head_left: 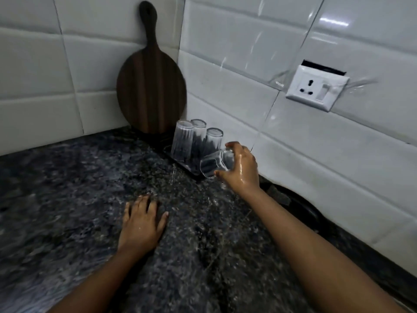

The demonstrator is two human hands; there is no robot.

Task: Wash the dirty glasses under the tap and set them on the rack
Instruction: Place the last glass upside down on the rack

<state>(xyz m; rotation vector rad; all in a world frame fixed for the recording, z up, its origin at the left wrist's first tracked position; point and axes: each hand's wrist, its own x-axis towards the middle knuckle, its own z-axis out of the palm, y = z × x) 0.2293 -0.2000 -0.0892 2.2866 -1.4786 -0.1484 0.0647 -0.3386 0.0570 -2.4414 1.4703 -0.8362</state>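
done: three glasses (196,141) upside down on black rack (180,164) | now: right hand (242,168) gripping tilted fourth glass (216,164) at rack edge | left hand (142,222) flat, open on counter (67,199) | left: set glass down

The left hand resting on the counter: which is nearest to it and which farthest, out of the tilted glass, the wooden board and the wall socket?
From the left hand, flat on the dark counter:
1. The tilted glass, held in the right hand, ahead and to the right.
2. The wooden board, leaning in the tiled corner straight ahead.
3. The wall socket, high on the right wall.
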